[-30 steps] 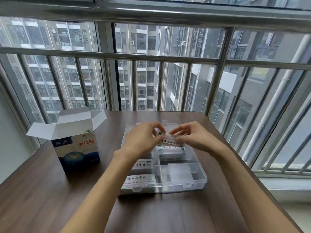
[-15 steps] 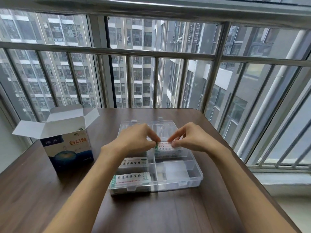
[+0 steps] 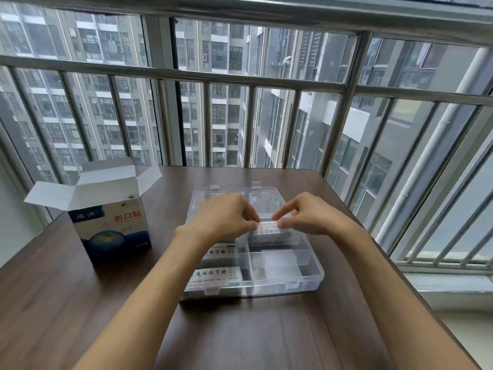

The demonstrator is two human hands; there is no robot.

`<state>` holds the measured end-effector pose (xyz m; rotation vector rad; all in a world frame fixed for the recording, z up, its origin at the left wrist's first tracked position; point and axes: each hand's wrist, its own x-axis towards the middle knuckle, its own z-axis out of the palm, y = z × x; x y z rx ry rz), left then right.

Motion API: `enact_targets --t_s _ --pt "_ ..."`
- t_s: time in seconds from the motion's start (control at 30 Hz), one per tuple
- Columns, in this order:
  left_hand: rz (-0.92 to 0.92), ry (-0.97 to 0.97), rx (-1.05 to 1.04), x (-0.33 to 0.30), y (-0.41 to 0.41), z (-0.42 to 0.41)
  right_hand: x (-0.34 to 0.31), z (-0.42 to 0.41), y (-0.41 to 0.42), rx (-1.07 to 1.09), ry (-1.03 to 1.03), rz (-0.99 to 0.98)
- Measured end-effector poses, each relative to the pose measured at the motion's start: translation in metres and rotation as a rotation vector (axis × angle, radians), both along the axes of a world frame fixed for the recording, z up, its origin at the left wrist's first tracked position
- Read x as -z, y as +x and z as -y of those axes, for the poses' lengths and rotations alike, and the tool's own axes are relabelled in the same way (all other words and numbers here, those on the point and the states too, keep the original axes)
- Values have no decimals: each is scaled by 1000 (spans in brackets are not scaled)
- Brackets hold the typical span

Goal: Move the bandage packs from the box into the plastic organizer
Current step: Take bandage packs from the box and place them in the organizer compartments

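On the dark brown wooden desk (image 3: 266, 329), towards its far right corner, a clear plastic organizer with divided compartments (image 3: 306, 279), lid laid back towards the far edge. Over its middle right compartment, a small white bandage pack with red print (image 3: 267, 226), pinched at both ends: left hand (image 3: 221, 217) with thumb and forefinger closed on the pack's left end, right hand (image 3: 306, 213) with thumb and fingertips closed on the right end, remaining fingers curled. Directly beneath the held pack, in that same compartment, a stack of white bandage packs (image 3: 269, 236); whether the held pack touches the stack, impossible to tell. In the left column of the organizer, two more white packs with black characters: the middle-left pack (image 3: 221, 252), partly hidden under the left wrist, and the near-left pack (image 3: 216, 275) in the compartment closest to the near edge. Near right compartment showing only clear plastic and reflections. Close to the desk's left edge, well apart from the organizer, an upright white and blue cardboard box with orange characters (image 3: 114, 228), top flaps folded open; contents not visible from this angle. Beyond the far edge, a grey metal window railing (image 3: 170, 73) with vertical bars, and behind it tall apartment blocks (image 3: 221, 102).
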<state>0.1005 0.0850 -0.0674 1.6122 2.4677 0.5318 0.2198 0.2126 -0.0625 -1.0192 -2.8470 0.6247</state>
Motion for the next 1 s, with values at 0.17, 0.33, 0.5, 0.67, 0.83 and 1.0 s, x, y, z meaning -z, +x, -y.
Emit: enact_targets --t_s 0.17,0.33,0.5,0.67,0.83,1.0 --pt "-39 15 -2 2 1 -2 -15 0 0 122 194 45" --pt "-10 18 12 1 -2 -1 -22 8 -16 77 219 383" --pt "3 12 14 3 -2 -2 -29 8 -23 85 158 402" --pt "6 11 17 4 -2 -3 -28 4 -21 70 80 440" --pt "-1 12 18 3 -1 -3 -27 5 -21 29 23 429" --pt "10 29 9 -2 -2 0 -28 0 -11 62 56 316"
